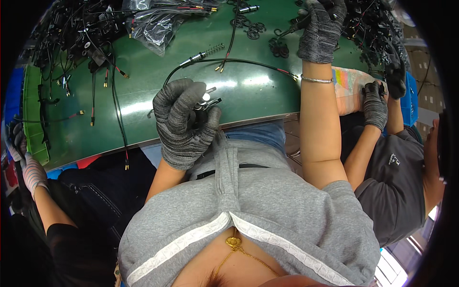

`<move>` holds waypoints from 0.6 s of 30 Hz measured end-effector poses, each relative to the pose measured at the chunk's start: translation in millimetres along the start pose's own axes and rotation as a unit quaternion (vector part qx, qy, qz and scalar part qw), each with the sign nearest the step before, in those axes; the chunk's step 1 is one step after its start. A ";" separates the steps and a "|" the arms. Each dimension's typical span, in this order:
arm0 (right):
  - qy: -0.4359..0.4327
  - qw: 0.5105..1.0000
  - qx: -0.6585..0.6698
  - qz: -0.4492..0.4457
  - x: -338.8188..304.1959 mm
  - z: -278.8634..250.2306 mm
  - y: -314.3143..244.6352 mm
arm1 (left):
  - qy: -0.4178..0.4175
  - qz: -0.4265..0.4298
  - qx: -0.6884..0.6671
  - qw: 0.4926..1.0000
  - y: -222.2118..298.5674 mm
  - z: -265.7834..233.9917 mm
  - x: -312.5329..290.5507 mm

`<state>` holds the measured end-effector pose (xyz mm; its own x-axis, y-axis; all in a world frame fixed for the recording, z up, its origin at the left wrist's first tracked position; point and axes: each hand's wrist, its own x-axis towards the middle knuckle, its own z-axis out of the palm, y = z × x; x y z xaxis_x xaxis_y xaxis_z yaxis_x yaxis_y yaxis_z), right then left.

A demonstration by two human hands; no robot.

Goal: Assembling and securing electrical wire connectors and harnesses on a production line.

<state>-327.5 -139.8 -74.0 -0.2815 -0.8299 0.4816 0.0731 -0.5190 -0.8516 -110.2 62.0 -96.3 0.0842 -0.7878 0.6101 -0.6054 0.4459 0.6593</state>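
My left hand point(185, 122), in a dark grey knit glove, is curled in front of my body. Between its fingers and thumb is a small black-and-silver metal part point(208, 100) with a round white piece. A black cable point(239, 60) arcs from beside this hand to the right, ending in red sleeves and bare tips. A silver cylinder with a spring point(203, 54) lies just beyond the left hand. My right hand point(322, 36), gloved alike, reaches to the far right. Its fingers are bent round a dark thing beside small black clips point(278, 47); the thing itself is mostly hidden.
The green tabletop point(258, 95) carries piles of black cabled parts point(71, 33) at far left and far right. A clear plastic bag point(155, 31) lies at the back. Co-workers' gloved hands point(375, 105) are at the right and at the left point(33, 172), beside a green tray point(36, 115).
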 end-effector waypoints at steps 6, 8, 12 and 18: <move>-0.038 0.999 -0.016 0.009 8.1 -4.4 -2.5 | 0.002 -0.029 -0.025 0.999 -6.1 3.7 -9.9; -0.110 0.991 0.030 0.063 3.6 -5.3 -11.2 | 0.001 -0.028 -0.021 0.999 -5.9 2.8 -9.5; -0.107 0.990 0.065 0.057 -4.4 -5.4 -18.6 | -0.035 -0.008 0.003 0.999 -4.9 -0.9 -8.6; -0.076 0.988 0.135 0.013 -6.9 -11.1 -19.1 | 0.004 -0.019 0.004 1.000 -3.1 4.3 -10.7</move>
<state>-337.6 -121.9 -63.3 -0.1316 -0.8537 0.5038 0.3357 -0.5166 -0.7877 -112.7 67.2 -106.7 0.1139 -0.8002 0.5889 -0.6081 0.4125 0.6782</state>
